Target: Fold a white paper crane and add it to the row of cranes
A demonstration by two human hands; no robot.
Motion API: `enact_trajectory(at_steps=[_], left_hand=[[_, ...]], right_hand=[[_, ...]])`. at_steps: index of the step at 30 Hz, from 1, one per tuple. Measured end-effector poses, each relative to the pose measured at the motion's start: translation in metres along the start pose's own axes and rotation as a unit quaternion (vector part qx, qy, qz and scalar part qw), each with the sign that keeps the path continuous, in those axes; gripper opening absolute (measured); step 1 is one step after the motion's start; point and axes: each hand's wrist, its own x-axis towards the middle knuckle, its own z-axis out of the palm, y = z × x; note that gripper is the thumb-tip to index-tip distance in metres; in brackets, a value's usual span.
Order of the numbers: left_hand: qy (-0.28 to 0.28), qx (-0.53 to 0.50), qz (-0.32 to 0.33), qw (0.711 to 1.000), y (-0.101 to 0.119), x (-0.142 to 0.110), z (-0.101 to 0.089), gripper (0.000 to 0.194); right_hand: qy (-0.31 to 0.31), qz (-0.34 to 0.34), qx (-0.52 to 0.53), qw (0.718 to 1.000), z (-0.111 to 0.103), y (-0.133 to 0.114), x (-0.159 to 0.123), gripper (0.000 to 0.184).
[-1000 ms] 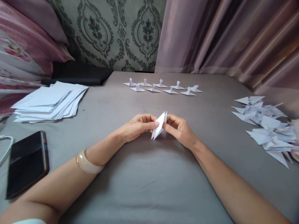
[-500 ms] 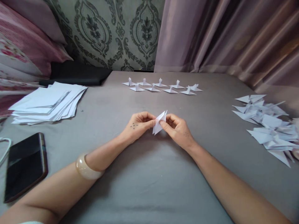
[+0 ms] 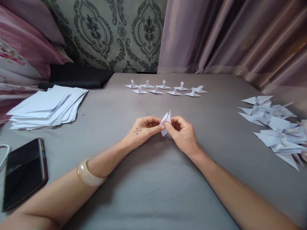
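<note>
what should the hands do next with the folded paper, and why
Perhaps the right hand should press the folded paper flatter with its thumb while the left hand steadies it: both hands pinch it, and its upper points stand apart.

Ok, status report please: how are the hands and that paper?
Left hand, right hand: grip closed on folded paper. Its pointed tips face upward. White paper figures stand beyond, touching neither hand.

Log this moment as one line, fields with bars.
left hand: pinching folded sheet | right hand: pinching same sheet | far side: paper figures, two rows | left side: paper stack, phone
</note>
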Motion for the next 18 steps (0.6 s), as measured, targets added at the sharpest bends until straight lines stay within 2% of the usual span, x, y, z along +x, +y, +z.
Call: enact_trajectory(at_steps=[5,12,18], left_hand=[[0.027,-0.008,0.010,1.000,-0.0031,0.0038,-0.0041,0.016],[-0.007,-0.106,0.020,0.994,-0.0043,0.0070,-0.0036,0.011],[-0.020,-0.102,0.014,0.995,-0.0005,0.0053,-0.0012,0.009]], right_hand=[[-0.020,0.010,0.038,0.999,-0.0005,-0.0058,-0.0001,0.024],[-0.064,0.047,0.095,0.992,0.0001,-0.0101,-0.0019,0.029],[-0.061,0.065,0.121,0.989,-0.0012,-0.0088,-0.0013,0.028]])
